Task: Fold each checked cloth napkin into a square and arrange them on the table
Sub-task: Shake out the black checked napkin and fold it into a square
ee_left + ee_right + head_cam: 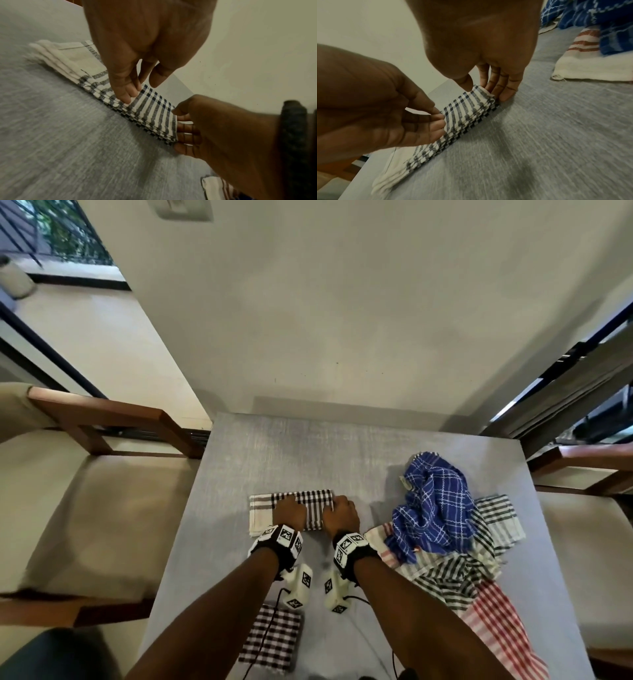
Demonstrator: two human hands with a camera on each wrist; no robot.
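Note:
A black-and-white checked napkin [310, 498] [154, 112] [467, 108] lies folded into a thick strip at the middle of the grey table [342, 446]. My left hand [290, 510] [137, 92] presses its straight fingertips [438, 121] on top of the strip near the middle. The right hand [342, 513] [484, 89] pinches the strip's right end, thumb on top and fingers [185, 128] against the end edge. A brown-checked napkin [272, 638] lies folded square near the front edge, under my left forearm.
A loose heap on the table's right holds a blue checked cloth [433, 501], a black-and-white one [493, 518] and a red-checked one [496, 618]. Wooden chairs stand at the left [102, 474] and right [589, 474]. The wall is just beyond the far edge.

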